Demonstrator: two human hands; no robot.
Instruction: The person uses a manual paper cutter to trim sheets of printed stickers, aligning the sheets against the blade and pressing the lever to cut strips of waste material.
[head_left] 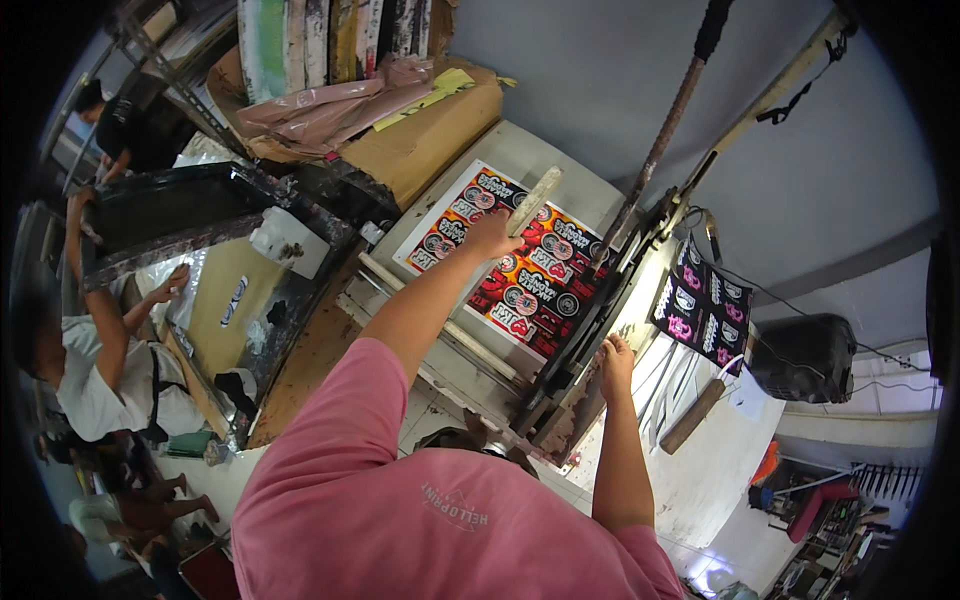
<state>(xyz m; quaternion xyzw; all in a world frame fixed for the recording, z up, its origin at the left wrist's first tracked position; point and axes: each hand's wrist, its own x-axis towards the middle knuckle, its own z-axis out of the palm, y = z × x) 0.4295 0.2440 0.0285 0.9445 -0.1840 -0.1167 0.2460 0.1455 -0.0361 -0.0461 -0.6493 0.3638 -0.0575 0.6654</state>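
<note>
A sheet of stickers (550, 260), printed in red, orange and black with a white margin, lies on the pale bed of a lever paper cutter (580, 160). My left hand (492, 236) reaches over the sheet, its fingers closed round a worn, whitish wooden bar (540, 192) that lies across the print. Along the sheet's right side run the cutter's dark blade bars (572, 345). Beyond those bars, my right hand (617, 358) is pinched closed above the pale table; what it holds, if anything, is too small to make out. A long rusty lever with a black grip (690, 75) rises at the back.
On the right table are a black sheet with pink and white prints (703, 305), a wooden-handled tool (692, 415) and pale strips. A black bin (805, 358) stands beyond. At left, another person in a light shirt (110, 370) handles a dark screen frame (170, 225). Cardboard (420, 140) lies behind.
</note>
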